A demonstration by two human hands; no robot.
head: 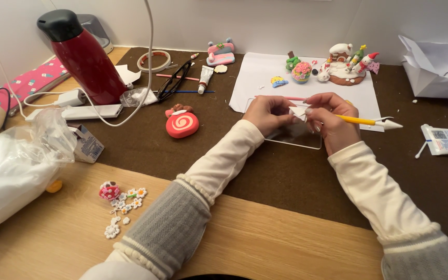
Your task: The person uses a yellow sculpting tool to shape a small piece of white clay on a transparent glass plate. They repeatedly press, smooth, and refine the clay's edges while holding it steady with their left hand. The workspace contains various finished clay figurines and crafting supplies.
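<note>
Both hands meet over the clear plate (307,142) on the brown mat, the left hand (268,115) pinching 1 small white clay piece (299,111) steady while the right hand (333,124) (gripping a yellow sculpting tool (366,121)) also pinches it.

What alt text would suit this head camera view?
Two hands, the left hand and the right hand, pinch a small white clay piece over a clear plate; the right also holds a yellow sculpting tool. Clay figurines and a red bottle stand behind.
</note>
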